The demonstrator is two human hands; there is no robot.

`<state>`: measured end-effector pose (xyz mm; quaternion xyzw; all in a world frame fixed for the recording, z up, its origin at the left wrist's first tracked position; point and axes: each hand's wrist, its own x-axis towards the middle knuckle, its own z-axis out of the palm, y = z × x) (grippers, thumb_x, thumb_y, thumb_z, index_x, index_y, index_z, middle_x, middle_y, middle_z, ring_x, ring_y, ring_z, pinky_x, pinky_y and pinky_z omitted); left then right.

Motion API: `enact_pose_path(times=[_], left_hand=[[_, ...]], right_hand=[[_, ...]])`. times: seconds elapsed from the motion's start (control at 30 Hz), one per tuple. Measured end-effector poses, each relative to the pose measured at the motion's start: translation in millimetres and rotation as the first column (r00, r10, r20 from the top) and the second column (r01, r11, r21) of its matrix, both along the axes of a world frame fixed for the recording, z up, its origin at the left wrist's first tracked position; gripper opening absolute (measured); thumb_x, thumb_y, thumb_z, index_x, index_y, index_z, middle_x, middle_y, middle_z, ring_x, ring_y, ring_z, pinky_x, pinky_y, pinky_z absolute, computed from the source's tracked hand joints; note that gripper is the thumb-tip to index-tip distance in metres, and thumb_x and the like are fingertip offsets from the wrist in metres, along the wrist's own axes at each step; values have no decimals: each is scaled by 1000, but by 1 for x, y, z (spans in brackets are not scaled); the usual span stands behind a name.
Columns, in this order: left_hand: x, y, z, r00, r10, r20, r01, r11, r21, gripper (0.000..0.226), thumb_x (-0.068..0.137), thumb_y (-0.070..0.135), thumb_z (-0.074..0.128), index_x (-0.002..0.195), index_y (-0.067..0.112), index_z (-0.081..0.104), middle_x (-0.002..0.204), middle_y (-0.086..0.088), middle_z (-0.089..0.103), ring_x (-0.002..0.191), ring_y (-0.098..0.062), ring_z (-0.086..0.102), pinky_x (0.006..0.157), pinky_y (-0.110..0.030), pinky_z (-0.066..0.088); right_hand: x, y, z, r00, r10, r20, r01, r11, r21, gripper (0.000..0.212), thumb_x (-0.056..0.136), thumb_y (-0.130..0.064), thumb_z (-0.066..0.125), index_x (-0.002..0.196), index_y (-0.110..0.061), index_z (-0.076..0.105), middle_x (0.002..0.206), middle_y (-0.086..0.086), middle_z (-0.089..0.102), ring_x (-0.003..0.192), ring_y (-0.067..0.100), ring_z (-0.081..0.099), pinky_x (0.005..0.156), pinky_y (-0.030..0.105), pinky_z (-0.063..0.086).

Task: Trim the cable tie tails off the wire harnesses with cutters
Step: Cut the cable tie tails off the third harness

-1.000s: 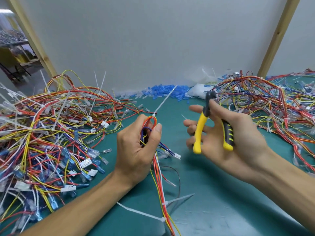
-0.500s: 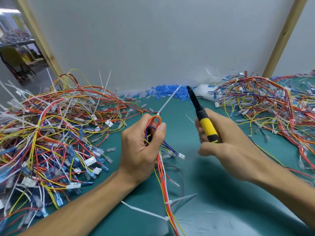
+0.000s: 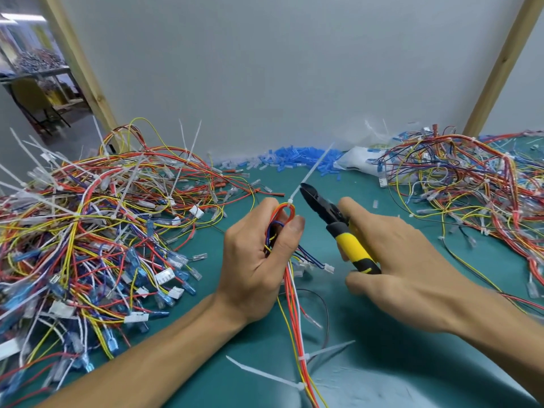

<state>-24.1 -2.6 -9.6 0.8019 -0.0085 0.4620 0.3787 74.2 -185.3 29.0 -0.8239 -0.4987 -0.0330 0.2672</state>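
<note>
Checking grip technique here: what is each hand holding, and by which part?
The left hand grips a wire harness just below its looped, tied end. The right hand holds the cutters by their yellow handles.

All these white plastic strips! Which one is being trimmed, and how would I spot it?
In the middle of the green table, the left hand grips a looped harness. From the loop's top, one white cable tie tail slants up toward the wall. Unlike the tails lying flat lower down that harness, it has the cutters' black tip at its base.
</note>
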Motion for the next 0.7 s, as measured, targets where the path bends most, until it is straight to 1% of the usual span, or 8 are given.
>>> enact_pose_path(times=[0.2, 0.3, 0.4, 0.47, 0.5, 0.6, 0.63, 0.7], left_hand=[[0, 0, -1, 1000, -14, 0, 14, 1000, 8, 38, 106, 30, 52, 81, 3, 47, 72, 4, 37, 66, -16, 37, 63, -26, 33], [-1, -1, 0, 1000, -7, 4, 7, 1000, 5, 37, 107, 31, 52, 81, 6, 47, 72, 4, 37, 66, -15, 37, 63, -26, 33], [-1, -1, 0, 1000, 1, 13, -1, 1000, -15, 34, 107, 30, 52, 82, 7, 47, 72, 4, 37, 66, -16, 37, 63, -27, 33], [-1, -1, 0, 1000, 9, 21, -8, 1000, -28, 34, 107, 31, 52, 83, 7, 48, 72, 3, 37, 65, -18, 37, 62, -28, 33], [-1, -1, 0, 1000, 10, 25, -10, 1000, -30, 34, 107, 31, 52, 83, 7, 48, 72, 2, 38, 66, -18, 38, 62, -28, 33], [-2, -1, 0, 999, 10, 35, -9, 999, -32, 34, 107, 31, 51, 83, 7, 48, 72, 2, 39, 66, -18, 39, 62, -28, 34], [-1, -1, 1, 999, 9, 39, -8, 999, -34, 34, 106, 31, 51, 83, 7, 48, 72, 2, 39, 66, -18, 39, 63, -28, 34], [-1, -1, 1, 999, 8, 36, -7, 999, -32, 32, 106, 29, 52, 83, 7, 48, 72, 4, 39, 66, -18, 39, 63, -28, 34]], right_hand=[[-1, 5, -4, 985, 50, -166, -9, 972, 236, 29, 60, -22, 62, 84, -16, 47, 64, 13, 42, 60, 31, 32, 50, 48, 34], [-1, 4, -3, 986, 62, -158, -24, 973, 229, 28, 58, -21, 62, 83, -11, 55, 63, 13, 39, 60, 30, 31, 50, 45, 30], [-3, 4, -1, 975, 91, -205, -36, 966, 257, 30, 58, -16, 61, 88, -14, 61, 63, 10, 46, 60, 32, 37, 51, 48, 39], [-4, 4, 0, 983, 81, -164, -39, 969, 246, 34, 59, -16, 60, 93, -13, 63, 69, 13, 52, 65, 34, 44, 56, 49, 44], [-4, 4, 0, 985, 75, -154, -35, 968, 248, 34, 59, -15, 58, 93, -10, 63, 70, 15, 54, 66, 34, 45, 56, 49, 43], [-4, 5, 0, 966, 73, -250, -5, 965, 261, 27, 57, -12, 56, 83, -7, 63, 64, 19, 47, 62, 37, 36, 50, 47, 34], [-3, 5, -1, 968, 65, -244, -1, 967, 253, 26, 57, -12, 56, 82, -7, 62, 63, 19, 46, 62, 36, 35, 49, 45, 31], [-1, 4, -2, 990, 28, -140, 4, 975, 224, 28, 57, -14, 56, 84, -8, 60, 65, 17, 46, 62, 31, 35, 50, 39, 28]])
